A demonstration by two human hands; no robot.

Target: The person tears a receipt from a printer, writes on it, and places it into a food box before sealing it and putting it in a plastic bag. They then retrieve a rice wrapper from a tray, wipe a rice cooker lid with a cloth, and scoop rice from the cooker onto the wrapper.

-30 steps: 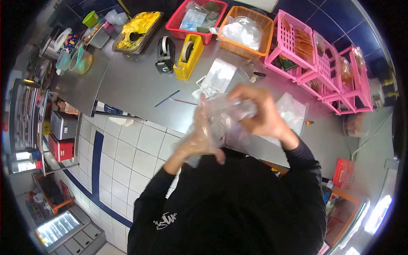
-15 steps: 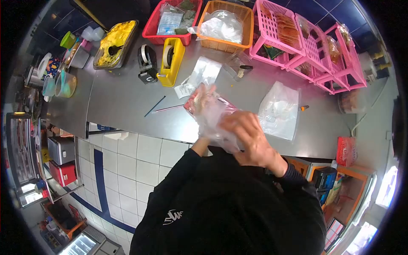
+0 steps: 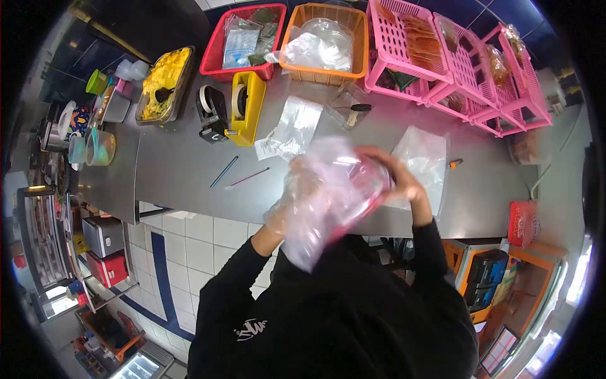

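Note:
A clear plastic bag (image 3: 315, 202) with something pink-red inside is held between my two hands above the counter's front edge. My left hand (image 3: 278, 218) is closed on its left side, the fingers partly covered by the film. At the red end, my right hand (image 3: 404, 182) curls around the right side of the bag. Motion blurs the bag, so its contents are hard to make out. Behind it lie a clear plastic packet (image 3: 302, 120) and a printed paper slip (image 3: 270, 149). To the right, a stack of clear bags (image 3: 420, 151) rests flat.
On the metal counter (image 3: 170, 164) are two pens, a yellow tape dispenser (image 3: 249, 104), a black one (image 3: 211, 114) and an orange-tipped tool (image 3: 456, 163). Along the back stand a yellow food tray (image 3: 165, 82), a red basket (image 3: 213, 54), an orange basket (image 3: 325, 74) and pink racks (image 3: 464, 76).
My right hand has moved up and right to the bag's red end. The bag has swung around, showing more pink-red, and its loose film hangs lower left. The view has shifted slightly.

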